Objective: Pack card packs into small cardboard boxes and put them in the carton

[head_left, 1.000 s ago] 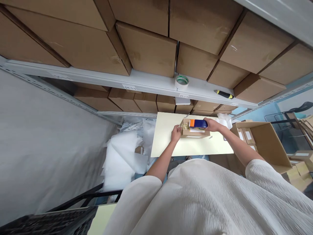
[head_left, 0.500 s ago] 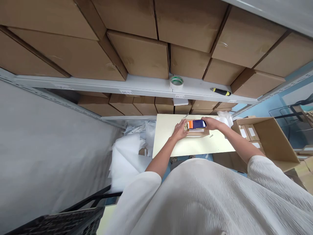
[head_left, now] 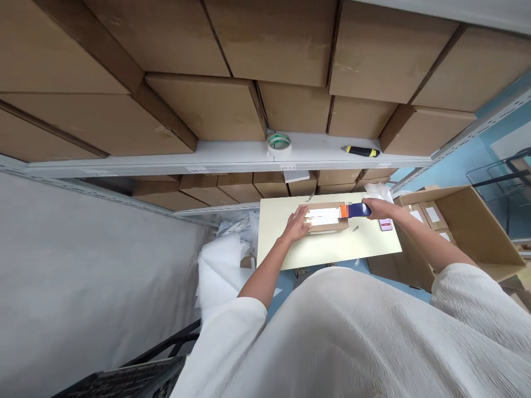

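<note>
**Steadiness at One End, Tension at the Other**

The right hand [head_left: 373, 208] has its grip closed on the blue end of a tape dispenser [head_left: 358, 209], whose orange head sits at the right end of a small brown box [head_left: 329, 228]. The left hand [head_left: 295, 224] lies over the box's left end; whether its grip clasps the cardboard or only presses on it cannot be told. The box rests lengthwise on a pale yellow counter [head_left: 286, 255], about midway along and closer to the far edge than the near one. Along its top, between the hands, runs a bright band [head_left: 324, 213], probably tape catching the light.

Good work here would seem to call for firm bracing on the left, so that the pull cannot slide the box, and a dispenser held low, square and taut against wrinkles. A clean cut probably needs a downward twist past the box's end, fingers well clear. A loose scrap [head_left: 355, 228] off the box's near right corner is best kept from the sticky side, and a phone [head_left: 385, 224] just inside the counter's right edge is worth avoiding with the elbow.
</note>
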Action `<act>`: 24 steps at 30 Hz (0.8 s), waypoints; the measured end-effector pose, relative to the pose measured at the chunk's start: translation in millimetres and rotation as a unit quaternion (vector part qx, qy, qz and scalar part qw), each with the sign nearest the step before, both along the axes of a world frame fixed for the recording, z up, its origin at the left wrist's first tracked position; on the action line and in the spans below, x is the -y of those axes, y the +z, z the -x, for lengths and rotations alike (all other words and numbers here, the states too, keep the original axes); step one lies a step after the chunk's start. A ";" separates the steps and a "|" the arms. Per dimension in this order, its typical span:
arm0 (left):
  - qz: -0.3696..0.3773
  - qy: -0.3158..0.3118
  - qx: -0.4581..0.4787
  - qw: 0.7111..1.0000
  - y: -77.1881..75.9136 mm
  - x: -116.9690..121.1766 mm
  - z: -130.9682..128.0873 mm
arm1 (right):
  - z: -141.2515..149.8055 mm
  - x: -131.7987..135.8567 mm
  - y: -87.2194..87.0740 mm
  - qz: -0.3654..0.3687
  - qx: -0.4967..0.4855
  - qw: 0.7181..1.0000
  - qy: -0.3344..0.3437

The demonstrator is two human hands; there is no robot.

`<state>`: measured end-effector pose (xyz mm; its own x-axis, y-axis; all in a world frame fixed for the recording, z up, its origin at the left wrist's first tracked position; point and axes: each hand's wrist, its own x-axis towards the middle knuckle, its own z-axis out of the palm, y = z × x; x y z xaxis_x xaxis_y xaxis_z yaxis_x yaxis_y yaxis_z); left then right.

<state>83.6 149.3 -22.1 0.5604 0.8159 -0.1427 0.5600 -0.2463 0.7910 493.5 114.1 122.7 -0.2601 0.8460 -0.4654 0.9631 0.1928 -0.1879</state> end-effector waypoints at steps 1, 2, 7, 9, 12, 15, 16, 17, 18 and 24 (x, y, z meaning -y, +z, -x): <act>-0.003 -0.009 -0.022 1.000 1.0 -0.2 0.4 | -12.0 3.7 -2.6 0.008 -0.003 1.000 -0.004; -0.007 -0.018 -0.044 0.999 2.2 -0.4 0.7 | -22.8 7.2 -5.5 0.014 -0.006 1.000 -0.008; -0.024 -0.039 -0.117 0.992 9.0 -1.9 1.1 | -65.8 21.2 -19.2 0.033 -0.018 0.999 -0.038; -0.024 -0.042 -0.133 0.990 11.4 -2.7 1.1 | -80.9 24.6 -24.1 0.037 -0.023 0.998 -0.045; -0.018 -0.044 -0.150 0.988 14.4 -3.7 0.5 | -99.9 26.4 -33.0 0.044 -0.025 0.998 -0.047; -0.018 -0.042 -0.167 0.985 16.6 -3.6 -1.1 | -108.4 24.6 -45.0 0.048 -0.019 0.998 -0.038; -0.018 -0.039 -0.174 0.984 17.0 -3.3 -1.7 | -108.1 23.7 -49.4 0.049 -0.014 0.998 -0.035; -0.017 -0.034 -0.182 0.983 17.1 -3.0 -2.3 | -106.3 22.9 -53.7 0.050 -0.007 0.998 -0.034; -0.015 -0.027 -0.190 0.981 17.0 -2.7 -2.8 | -103.0 22.1 -57.8 0.051 0.003 0.998 -0.033; -0.014 -0.024 -0.184 0.983 11.9 -4.0 -4.2 | -66.7 16.9 -72.3 0.061 0.056 0.996 -0.022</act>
